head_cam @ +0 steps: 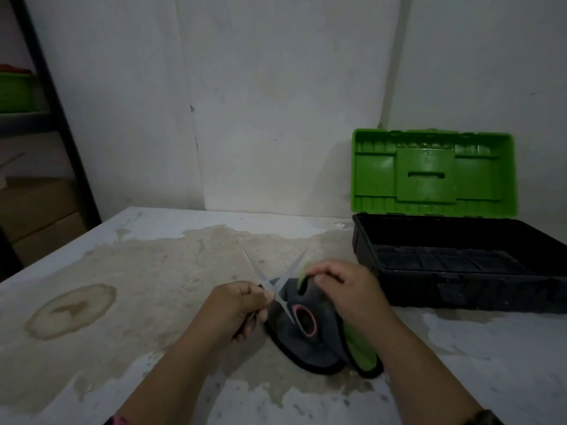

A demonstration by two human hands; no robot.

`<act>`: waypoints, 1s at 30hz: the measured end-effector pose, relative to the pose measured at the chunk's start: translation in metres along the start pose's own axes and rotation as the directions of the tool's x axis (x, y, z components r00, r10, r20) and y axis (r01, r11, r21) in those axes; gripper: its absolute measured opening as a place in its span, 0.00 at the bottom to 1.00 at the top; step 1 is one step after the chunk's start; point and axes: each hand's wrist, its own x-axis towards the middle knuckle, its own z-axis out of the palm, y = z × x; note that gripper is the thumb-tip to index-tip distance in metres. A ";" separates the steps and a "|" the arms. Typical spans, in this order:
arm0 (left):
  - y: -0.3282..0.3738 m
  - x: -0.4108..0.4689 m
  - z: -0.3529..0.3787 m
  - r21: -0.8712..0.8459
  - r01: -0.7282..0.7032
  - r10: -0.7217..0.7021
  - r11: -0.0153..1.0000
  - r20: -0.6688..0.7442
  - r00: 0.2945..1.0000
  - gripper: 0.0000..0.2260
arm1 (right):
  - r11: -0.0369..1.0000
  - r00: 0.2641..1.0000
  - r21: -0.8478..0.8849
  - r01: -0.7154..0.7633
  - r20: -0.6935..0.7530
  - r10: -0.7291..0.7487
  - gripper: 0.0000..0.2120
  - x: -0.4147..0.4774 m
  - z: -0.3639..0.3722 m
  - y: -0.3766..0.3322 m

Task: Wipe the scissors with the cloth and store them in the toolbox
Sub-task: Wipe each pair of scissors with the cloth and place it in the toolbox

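Note:
The scissors [263, 276] are spread wide, their two silver blades crossing in an X above the table. My left hand [239, 308] grips them just below the crossing. A pink-rimmed handle loop [305, 323] rests against the cloth. The cloth [306, 351] is grey with a black edge and a green underside, bunched on the table under and right of the scissors. My right hand [346, 289] pinches the cloth's upper fold beside the blades. The toolbox [460, 289] stands at the right, black base uncovered, green lid [434, 170] raised against the wall.
The white table [92, 302] has large worn brown stains. A white wall rises behind it. At the far left stands a dark metal shelf [58, 118] with a green bin [15, 93] and cardboard boxes [40, 216] below.

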 end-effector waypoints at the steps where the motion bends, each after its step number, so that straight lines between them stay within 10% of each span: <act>1: 0.000 0.000 0.000 -0.005 0.004 -0.004 1.000 -0.006 1.000 0.18 | 0.999 0.995 -0.049 0.019 0.095 -0.014 0.14 -0.003 0.005 -0.003; 7: 0.000 0.001 0.001 -0.166 0.110 -0.111 0.980 0.003 0.994 0.12 | 0.998 0.960 -0.063 0.008 0.278 0.010 0.11 -0.005 0.012 0.003; 12: 0.005 0.004 0.002 -0.687 0.260 -0.218 0.679 0.150 0.964 0.09 | 0.999 0.992 0.039 -0.025 0.122 0.021 0.18 -0.001 0.014 0.008; 18: -0.003 0.006 0.017 -0.860 0.102 -0.113 0.500 0.052 0.992 0.06 | 1.000 1.000 0.012 -0.002 0.026 0.001 0.11 -0.003 0.022 0.006; 30: -0.009 0.009 0.023 -0.678 0.033 -0.161 0.735 -0.127 0.979 0.13 | 0.988 0.985 -0.140 0.068 0.169 -0.044 0.09 -0.005 0.027 0.007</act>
